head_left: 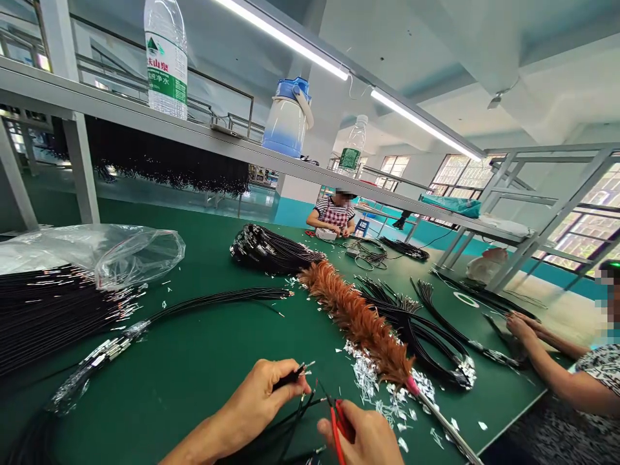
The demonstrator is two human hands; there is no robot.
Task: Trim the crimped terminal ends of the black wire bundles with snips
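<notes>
Right hand (365, 436) grips red-handled cutters (339, 420), tips toward a black cable (290, 376).
Left hand (261, 400) pinches that cable's end above the green table (203, 349), keeping its stripped wires steady for the blades.

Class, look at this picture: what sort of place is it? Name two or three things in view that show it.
Probably a cable-assembly workshop. Bundles of black cables lie on a long green worktable, silver foil scraps litter it, and other workers sit at the table handling cables.
</notes>
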